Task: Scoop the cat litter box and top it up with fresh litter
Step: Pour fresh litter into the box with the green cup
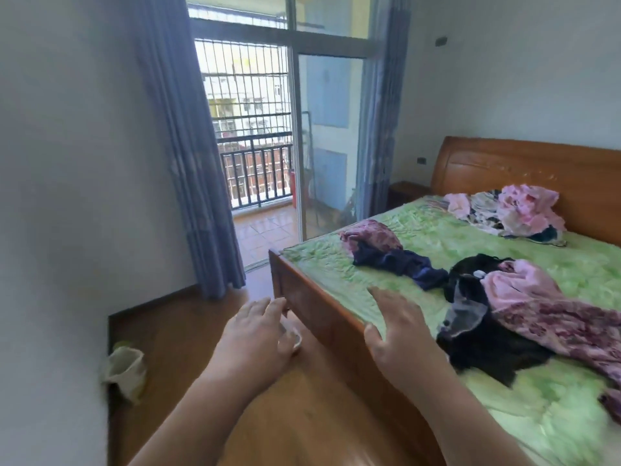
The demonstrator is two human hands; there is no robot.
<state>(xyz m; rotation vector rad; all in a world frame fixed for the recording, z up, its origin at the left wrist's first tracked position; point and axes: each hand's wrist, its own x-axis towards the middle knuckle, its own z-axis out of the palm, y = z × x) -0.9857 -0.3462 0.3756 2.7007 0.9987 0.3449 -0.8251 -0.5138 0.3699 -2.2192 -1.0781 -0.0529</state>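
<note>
1. Grip: right hand (400, 334) has relaxed, spread fingers and holds nothing. Left hand (258, 334) has its fingers stretched forward with a small white thing (293, 338) at the thumb; can't tell if it is pinched.
2. Edges: the wooden footboard (322, 317) runs diagonally between the hands.
3. Room: a strip of wood floor (188, 331) between footboard and left wall leads to the balcony door (262, 196). A lined bin (125, 368) sits against that wall.
4. Pose: both forearms reach forward, palms down. The right hand is over the footboard edge and green bedspread (336, 264), near black clothes (484, 334).
5. Litter box: can't tell where from the head view.
</note>
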